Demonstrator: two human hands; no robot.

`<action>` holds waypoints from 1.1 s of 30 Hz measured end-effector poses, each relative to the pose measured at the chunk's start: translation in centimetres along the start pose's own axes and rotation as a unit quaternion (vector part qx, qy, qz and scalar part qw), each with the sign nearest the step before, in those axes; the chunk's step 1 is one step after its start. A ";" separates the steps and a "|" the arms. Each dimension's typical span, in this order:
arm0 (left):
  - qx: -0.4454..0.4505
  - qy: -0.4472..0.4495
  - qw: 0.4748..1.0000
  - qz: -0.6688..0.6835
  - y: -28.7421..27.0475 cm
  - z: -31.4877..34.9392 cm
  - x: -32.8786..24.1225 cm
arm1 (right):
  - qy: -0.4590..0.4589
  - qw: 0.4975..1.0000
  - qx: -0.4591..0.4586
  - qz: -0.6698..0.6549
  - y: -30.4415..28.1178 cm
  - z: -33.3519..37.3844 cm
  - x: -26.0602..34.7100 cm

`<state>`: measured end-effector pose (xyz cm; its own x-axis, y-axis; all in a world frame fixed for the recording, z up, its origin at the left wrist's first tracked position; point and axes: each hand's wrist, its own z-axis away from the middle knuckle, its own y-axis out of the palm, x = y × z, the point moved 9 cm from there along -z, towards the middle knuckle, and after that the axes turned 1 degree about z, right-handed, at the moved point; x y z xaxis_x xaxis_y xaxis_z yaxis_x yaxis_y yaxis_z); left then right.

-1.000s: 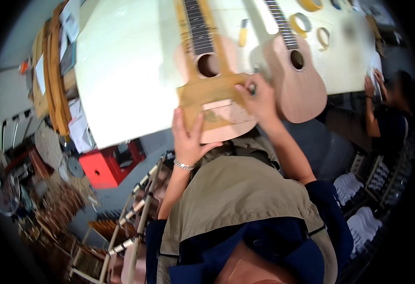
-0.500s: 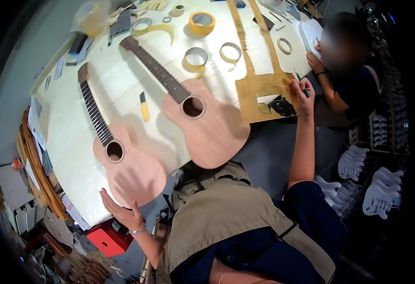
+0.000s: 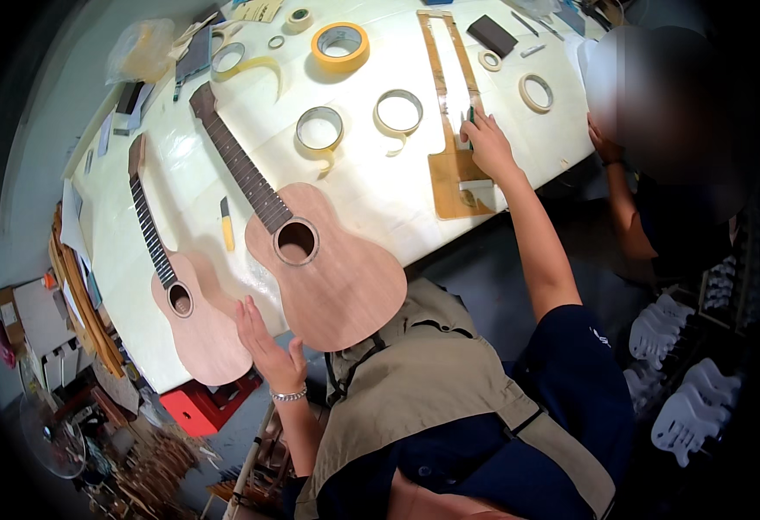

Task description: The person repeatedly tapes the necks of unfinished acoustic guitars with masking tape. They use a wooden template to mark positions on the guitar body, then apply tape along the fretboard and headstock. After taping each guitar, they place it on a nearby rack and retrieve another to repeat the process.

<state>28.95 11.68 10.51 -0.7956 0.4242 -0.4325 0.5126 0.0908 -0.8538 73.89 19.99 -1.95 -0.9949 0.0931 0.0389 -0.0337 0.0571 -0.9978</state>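
White tabletop (image 3: 371,217) runs from upper left to a slanting near edge; its far part is cluttered, with yellow tape roll (image 3: 340,48), two thinner tape rings (image 3: 399,112) and dark block (image 3: 492,36). Two unpainted ukuleles lie face up, necks pointing away from the person. Left ukulele (image 3: 202,342): rounded end overhangs the near edge, above red stool (image 3: 194,414). Larger ukulele (image 3: 337,286): beside it, lower end also past the edge, close against the person's apron (image 3: 415,373). Yellow-handled knife (image 3: 227,227) sits between the necks.

Left hand (image 3: 274,354): open, fingers straight, thumb apart, in the gap between the two bodies; contact with the left one cannot be told. Right hand (image 3: 490,149): arm reaching out, fingers curled around slim green tool (image 3: 471,114), over amber template (image 3: 449,204). Template lies right of the larger ukulele, two long strips pointing away, its wide plate nearest the table edge, lower right corner right at that edge. Bare white strip separates plate from ukulele. Co-worker's hand (image 3: 604,143) at the table's right end, well apart from the template.
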 end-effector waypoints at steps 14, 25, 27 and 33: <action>-0.047 -0.060 0.988 0.137 2.5 -2.0 -2.6 | 0.194 0.732 0.080 -0.648 -2.5 -2.8 14.5; -0.080 -0.228 0.818 0.523 6.8 -2.6 -2.3 | 0.113 0.499 0.003 -0.859 -7.8 8.2 22.3; -0.100 -0.226 0.794 0.556 7.0 -2.2 -2.4 | 0.101 0.539 -0.008 -0.836 -7.9 9.4 22.7; -0.075 -0.266 0.824 0.494 7.7 0.7 -1.2 | 0.021 0.448 0.058 -0.892 -8.2 11.1 25.4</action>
<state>33.58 11.24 4.27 0.0256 -0.0933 -0.9953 0.9977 0.0649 0.0196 47.89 10.90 6.59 0.6279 0.0202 0.7780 -0.7782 0.0266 0.6274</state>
